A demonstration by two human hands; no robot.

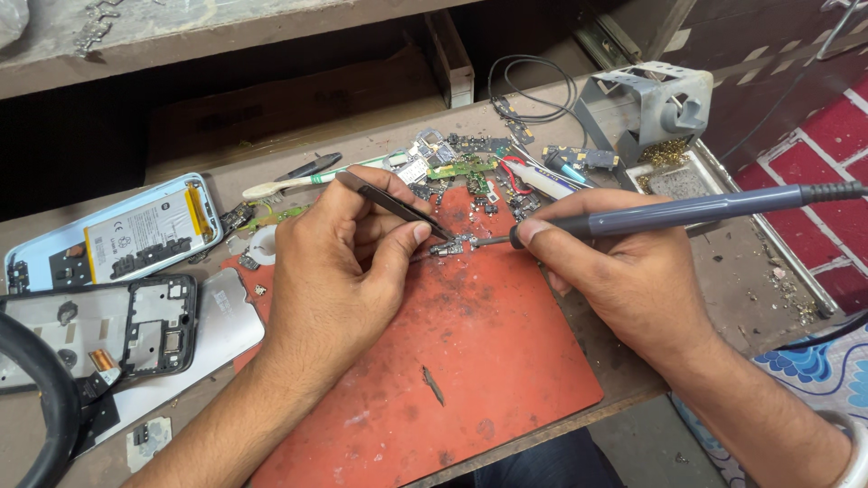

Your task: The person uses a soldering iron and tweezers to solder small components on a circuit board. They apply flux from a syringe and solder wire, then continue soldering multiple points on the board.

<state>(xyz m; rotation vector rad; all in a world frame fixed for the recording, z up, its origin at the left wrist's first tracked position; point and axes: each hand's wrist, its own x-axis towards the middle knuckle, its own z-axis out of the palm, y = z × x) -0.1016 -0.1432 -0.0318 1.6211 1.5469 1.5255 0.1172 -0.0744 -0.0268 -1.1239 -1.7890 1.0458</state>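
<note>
Left hand (330,271) grips tweezers (393,203) pinning a small circuit board (450,245); right hand (624,271) holds soldering iron (669,212), tip on it; soldering apparently mid-course, phones beside left hand unassembled

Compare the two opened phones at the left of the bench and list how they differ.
The light blue phone back lies farther from the person and holds a white and yellow battery; the dark phone frame lies nearer, its middle bay bare and grey. The blue one has a pale rim, the other a black rim. The blue one sits apart from the left hand; the dark one lies closer. Both lie flat, open side up.
</note>
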